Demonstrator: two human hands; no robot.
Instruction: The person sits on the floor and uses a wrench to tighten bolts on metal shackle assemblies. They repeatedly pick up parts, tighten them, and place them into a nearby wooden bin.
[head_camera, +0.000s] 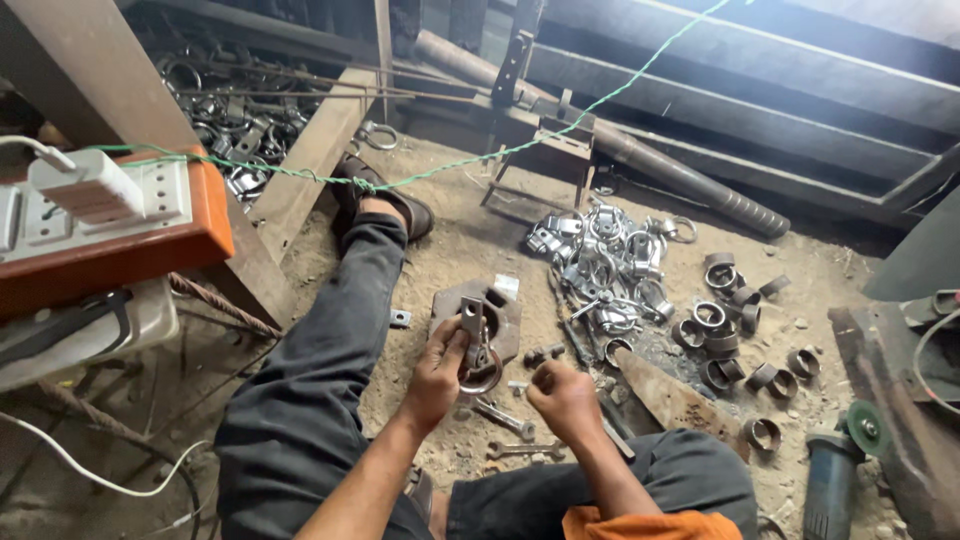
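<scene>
My left hand (437, 372) grips a metal clamp (476, 350), a flat bracket with a ring hanging below it, held just above a thick steel plate (505, 318) on the sandy floor. My right hand (562, 397) is closed into a fist to the right of the clamp, and something small may be pinched in its fingers, but I cannot make it out. Two wrenches (512, 432) lie on the ground between my hands and my knees. A few bolts (542, 353) lie just above my right hand.
A heap of finished shiny clamps (605, 265) lies ahead, with several rusty ring pieces (735, 330) to its right. An angle grinder (835, 465) rests at right. A power strip on an orange box (120, 215) sits at left. My outstretched leg (340, 330) ends in a sandal.
</scene>
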